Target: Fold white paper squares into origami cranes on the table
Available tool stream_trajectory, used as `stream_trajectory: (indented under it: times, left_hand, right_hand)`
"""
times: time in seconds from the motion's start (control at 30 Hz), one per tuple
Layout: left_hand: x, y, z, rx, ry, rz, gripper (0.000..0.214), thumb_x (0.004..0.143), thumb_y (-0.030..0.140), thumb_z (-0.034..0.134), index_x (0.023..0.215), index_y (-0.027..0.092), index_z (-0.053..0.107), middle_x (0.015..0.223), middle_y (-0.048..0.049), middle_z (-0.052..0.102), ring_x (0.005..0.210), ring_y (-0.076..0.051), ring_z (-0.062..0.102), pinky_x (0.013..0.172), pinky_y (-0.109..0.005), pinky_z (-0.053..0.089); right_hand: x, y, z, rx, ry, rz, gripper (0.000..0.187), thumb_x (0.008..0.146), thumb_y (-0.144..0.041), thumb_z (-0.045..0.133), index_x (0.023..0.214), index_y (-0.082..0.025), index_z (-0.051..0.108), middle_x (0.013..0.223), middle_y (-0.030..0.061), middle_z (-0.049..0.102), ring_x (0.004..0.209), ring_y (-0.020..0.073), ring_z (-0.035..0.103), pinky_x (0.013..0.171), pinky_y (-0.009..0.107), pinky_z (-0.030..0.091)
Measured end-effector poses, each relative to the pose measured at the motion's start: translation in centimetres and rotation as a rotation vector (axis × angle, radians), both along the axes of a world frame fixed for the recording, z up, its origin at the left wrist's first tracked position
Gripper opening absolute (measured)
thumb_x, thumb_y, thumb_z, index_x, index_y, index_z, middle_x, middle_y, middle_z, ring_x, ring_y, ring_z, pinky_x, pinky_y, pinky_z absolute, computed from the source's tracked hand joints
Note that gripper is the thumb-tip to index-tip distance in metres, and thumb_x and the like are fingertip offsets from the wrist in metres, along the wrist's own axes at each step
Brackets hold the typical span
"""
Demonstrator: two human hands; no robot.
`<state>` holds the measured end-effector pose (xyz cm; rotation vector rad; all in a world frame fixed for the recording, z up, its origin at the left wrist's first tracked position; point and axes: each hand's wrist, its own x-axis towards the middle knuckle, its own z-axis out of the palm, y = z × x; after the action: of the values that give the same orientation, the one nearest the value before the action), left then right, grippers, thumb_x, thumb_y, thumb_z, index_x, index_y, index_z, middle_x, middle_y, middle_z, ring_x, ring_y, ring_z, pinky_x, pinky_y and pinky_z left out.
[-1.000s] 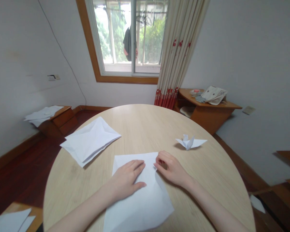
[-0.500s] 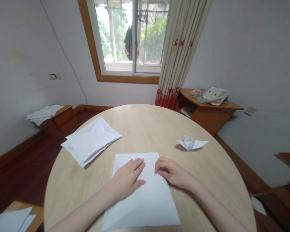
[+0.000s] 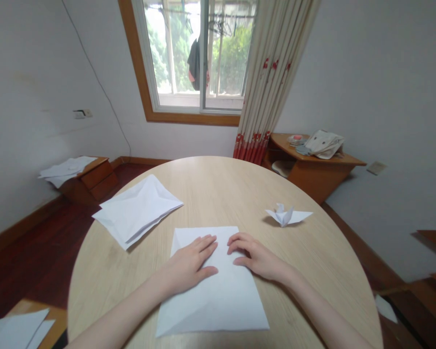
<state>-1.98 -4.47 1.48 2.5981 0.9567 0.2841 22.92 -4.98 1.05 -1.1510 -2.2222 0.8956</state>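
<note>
A white sheet of paper [image 3: 218, 303] lies flat on the wooden table, a faint crease running across its lower part. My left hand [image 3: 191, 264] rests palm down on the sheet, fingers spread and holding nothing. My right hand [image 3: 252, 254] lies beside it with its fingertips on the sheet's upper right area, also holding nothing. To the upper left of the hands sits a folded white paper piece [image 3: 136, 211]. A white origami crane [image 3: 285, 215] stands to the right, out of reach of neither hand's contact.
The round light-wood table [image 3: 221, 184] fills the lower middle. Loose white paper [image 3: 67, 170] lies on a low wooden cabinet [image 3: 98, 178] at the left. A wooden side table [image 3: 314, 169] holding a cloth bag stands at the right. More paper [image 3: 16, 332] sits at bottom left.
My right hand has gone from pinching at the sheet's edge to lying flatter on it, shifted slightly left. The sheet now lies flat and squarer on the table.
</note>
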Motion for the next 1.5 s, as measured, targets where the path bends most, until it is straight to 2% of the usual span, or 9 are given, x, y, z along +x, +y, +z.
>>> stream_trajectory:
  times: [0.23, 0.37, 0.63, 1.0, 1.1, 1.2, 1.3, 1.4, 1.5]
  left_hand:
    - [-0.1, -0.2, 1.5, -0.137, 0.016, -0.028, 0.081, 0.080, 0.059, 0.062, 0.143, 0.014, 0.037, 0.151, -0.0147, 0.029, 0.138, -0.031, 0.028, 0.111, -0.048, 0.029]
    - [-0.4, -0.1, 1.7, -0.172, 0.024, -0.090, 0.101, 0.066, 0.066, 0.069, 0.144, 0.013, 0.033, 0.152, -0.0165, 0.024, 0.140, -0.033, 0.023, 0.114, -0.051, 0.017]
    - [-0.5, 0.1, 2.6, -0.239, 0.089, -0.174, 0.108, 0.059, 0.058, 0.075, 0.146, 0.016, 0.029, 0.152, -0.0167, 0.019, 0.140, -0.037, 0.017, 0.113, -0.059, 0.006]
    - [-1.3, 0.3, 2.9, -0.295, 0.078, -0.221, 0.093, 0.062, 0.020, 0.062, 0.148, 0.021, 0.025, 0.154, -0.0102, 0.019, 0.142, -0.032, 0.014, 0.114, -0.056, 0.011]
    - [-1.6, 0.4, 3.2, -0.331, 0.043, -0.219, 0.085, 0.062, 0.015, 0.059, 0.143, 0.022, 0.036, 0.153, -0.0093, 0.023, 0.141, -0.031, 0.017, 0.113, -0.055, 0.013]
    - [-1.7, 0.3, 3.8, -0.360, 0.005, -0.169, 0.068, 0.063, 0.013, 0.059, 0.130, 0.021, 0.055, 0.150, -0.0106, 0.030, 0.138, -0.030, 0.027, 0.113, -0.051, 0.020]
    - [-2.0, 0.2, 4.4, -0.383, -0.033, -0.073, 0.038, 0.067, 0.014, 0.060, 0.102, 0.020, 0.071, 0.143, -0.0104, 0.044, 0.131, -0.030, 0.041, 0.108, -0.045, 0.031]
    - [-2.3, 0.2, 4.7, -0.400, -0.130, -0.010, 0.015, 0.070, 0.016, 0.060, 0.080, 0.019, 0.071, 0.129, -0.0083, 0.059, 0.120, -0.028, 0.054, 0.101, -0.039, 0.039]
    - [-2.5, 0.4, 4.8, -0.450, -0.207, 0.016, 0.008, 0.074, 0.019, 0.059, 0.074, 0.019, 0.066, 0.119, -0.0064, 0.066, 0.112, -0.025, 0.059, 0.095, -0.035, 0.041]
  right_hand:
    - [0.8, 0.9, -0.1, 0.011, -0.017, -0.083, 0.023, 0.081, -0.010, 0.058, 0.100, -0.022, 0.064, 0.122, 0.0075, 0.054, 0.121, 0.0204, 0.045, 0.105, 0.040, 0.034]
    - [1.5, 1.5, -0.7, 0.047, 0.004, -0.077, 0.019, 0.084, -0.018, 0.058, 0.101, -0.023, 0.065, 0.122, 0.0080, 0.055, 0.120, 0.0226, 0.046, 0.105, 0.043, 0.034]
    - [1.8, 2.0, -1.3, 0.072, 0.019, -0.101, 0.016, 0.085, -0.021, 0.058, 0.098, -0.024, 0.067, 0.121, 0.0078, 0.058, 0.118, 0.0243, 0.048, 0.103, 0.046, 0.036]
    - [1.8, 2.2, -1.6, 0.076, 0.036, -0.086, 0.015, 0.086, -0.022, 0.057, 0.095, -0.025, 0.068, 0.119, 0.0073, 0.059, 0.117, 0.0243, 0.048, 0.102, 0.048, 0.036]
    - [1.8, 2.3, -1.6, 0.069, 0.039, -0.081, 0.015, 0.085, -0.021, 0.056, 0.095, -0.025, 0.067, 0.119, 0.0068, 0.059, 0.117, 0.0239, 0.048, 0.102, 0.047, 0.036]
    - [1.9, 2.3, -1.5, 0.051, 0.039, -0.082, 0.015, 0.085, -0.021, 0.056, 0.094, -0.025, 0.067, 0.120, 0.0070, 0.058, 0.117, 0.0241, 0.048, 0.101, 0.047, 0.036]
    - [1.9, 2.3, -1.3, 0.037, 0.047, -0.079, 0.013, 0.085, -0.023, 0.057, 0.092, -0.025, 0.068, 0.119, 0.0074, 0.059, 0.116, 0.0248, 0.049, 0.101, 0.047, 0.036]
    - [1.8, 2.2, -1.1, 0.025, 0.067, -0.084, 0.012, 0.085, -0.025, 0.059, 0.090, -0.024, 0.070, 0.119, 0.0075, 0.060, 0.115, 0.0251, 0.050, 0.100, 0.046, 0.036]
    - [1.7, 2.1, -0.8, 0.006, 0.089, -0.083, 0.013, 0.085, -0.030, 0.060, 0.085, -0.025, 0.072, 0.115, 0.0071, 0.063, 0.113, 0.0252, 0.051, 0.098, 0.045, 0.038]
